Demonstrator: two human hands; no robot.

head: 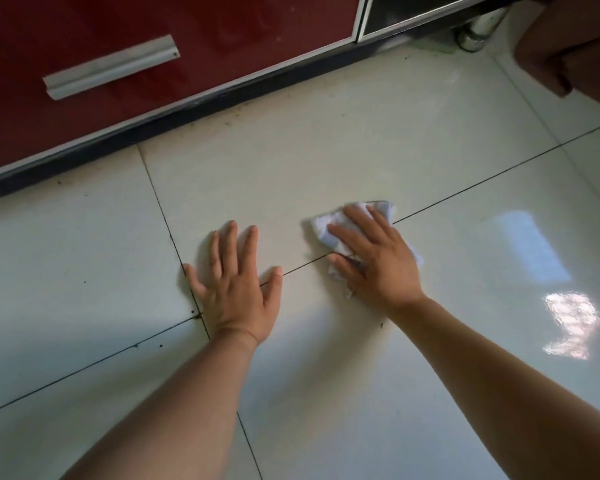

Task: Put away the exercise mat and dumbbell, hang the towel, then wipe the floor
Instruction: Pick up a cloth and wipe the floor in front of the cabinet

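A crumpled white cloth (326,226) lies on the glossy pale tiled floor (326,150), straddling a dark grout line. My right hand (374,258) presses flat on top of the cloth, fingers spread over it and covering most of it. My left hand (236,282) rests palm-down on the bare tile to the left of the cloth, fingers apart, holding nothing. No mat, dumbbell or towel is in sight.
A red cabinet front (153,39) with a metal bar handle (111,65) and a black plinth runs along the back. A chrome furniture leg (478,32) stands at the back right, beside a brown upholstered piece (575,46). Dirt specks dot the floor near the plinth.
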